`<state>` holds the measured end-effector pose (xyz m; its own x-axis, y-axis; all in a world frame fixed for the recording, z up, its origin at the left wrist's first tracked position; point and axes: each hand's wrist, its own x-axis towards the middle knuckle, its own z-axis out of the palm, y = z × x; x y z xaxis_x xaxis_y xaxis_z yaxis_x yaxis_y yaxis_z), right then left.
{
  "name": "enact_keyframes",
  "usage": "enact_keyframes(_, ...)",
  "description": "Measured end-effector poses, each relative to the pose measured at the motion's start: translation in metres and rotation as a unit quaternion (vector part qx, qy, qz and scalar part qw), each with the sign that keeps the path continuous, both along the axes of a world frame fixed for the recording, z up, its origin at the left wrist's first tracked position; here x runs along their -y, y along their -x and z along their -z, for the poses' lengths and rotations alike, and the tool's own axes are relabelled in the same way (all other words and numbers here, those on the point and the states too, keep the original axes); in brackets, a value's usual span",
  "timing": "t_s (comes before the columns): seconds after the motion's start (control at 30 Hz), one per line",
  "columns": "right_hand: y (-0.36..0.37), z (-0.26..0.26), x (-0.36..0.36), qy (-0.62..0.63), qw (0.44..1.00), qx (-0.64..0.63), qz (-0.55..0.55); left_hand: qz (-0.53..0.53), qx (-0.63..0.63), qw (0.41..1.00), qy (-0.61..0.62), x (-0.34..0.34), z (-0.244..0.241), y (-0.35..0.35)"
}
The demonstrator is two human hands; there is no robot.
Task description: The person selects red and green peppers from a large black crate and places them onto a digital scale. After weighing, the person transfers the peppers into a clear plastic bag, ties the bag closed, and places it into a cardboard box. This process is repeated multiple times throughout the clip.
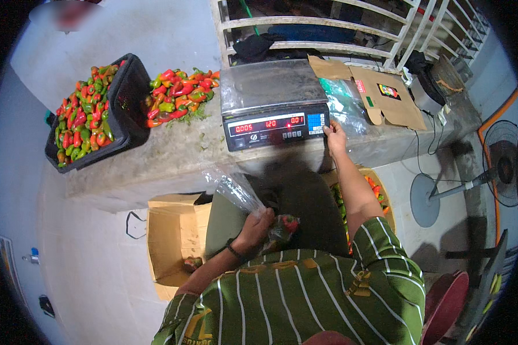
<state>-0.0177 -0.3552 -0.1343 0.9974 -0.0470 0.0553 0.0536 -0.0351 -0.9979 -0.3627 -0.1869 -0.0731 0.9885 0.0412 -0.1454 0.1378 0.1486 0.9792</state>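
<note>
My left hand (pixel 255 227) grips a clear plastic bag (pixel 237 189) in front of my lap. A few peppers (pixel 288 225) show through the bag below the fist. At the right end of a digital scale (pixel 276 125), my right hand (pixel 336 137) touches the lower corner of its blue keypad (pixel 315 122). Its other fingers are partly curled. Red digits are lit on the scale's display, and its metal weighing plate (pixel 272 86) bears nothing. A pile of red, orange and green peppers (pixel 181 92) lies on the concrete counter (pixel 177 146) left of the scale.
A black crate (pixel 131 108) full of peppers leans at the counter's left. Clear plastic bags (pixel 343 101) and flattened cardboard (pixel 386 92) lie right of the scale. Below are an open cardboard box (pixel 168 241), a box of peppers (pixel 373 189) and a standing fan (pixel 427 198).
</note>
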Motion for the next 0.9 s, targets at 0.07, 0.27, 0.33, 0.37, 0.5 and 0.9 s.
enact_keyframes(0.07, -0.004, 0.007, 0.002, 0.007, 1.0, 0.025, 0.002, -0.005, -0.007, 1.0, 0.03, 0.002, 0.003, 0.0)
enact_keyframes(0.27, -0.003, 0.005, -0.003, -0.035, 0.999, -0.001, 0.004, -0.002, -0.04, 0.996, 0.074, 0.004, 0.014, 0.0)
enact_keyframes(0.33, 0.0, -0.005, -0.005, -0.033, 0.999, -0.028, 0.001, -0.005, -0.006, 0.998, 0.067, 0.003, 0.017, -0.002)
enact_keyframes(0.37, 0.002, -0.011, -0.005, -0.015, 0.999, -0.047, -0.001, -0.006, 0.011, 0.998, 0.064, 0.003, 0.018, -0.002)
enact_keyframes(0.5, 0.004, -0.018, -0.001, -0.051, 0.996, -0.07, -0.03, 0.008, 0.004, 0.997, 0.082, 0.0, 0.012, -0.002)
enact_keyframes(0.9, 0.126, -0.077, -0.024, 0.279, 0.908, 0.231, -0.213, 0.016, -0.02, 0.999, 0.039, 0.0, -0.015, -0.001)
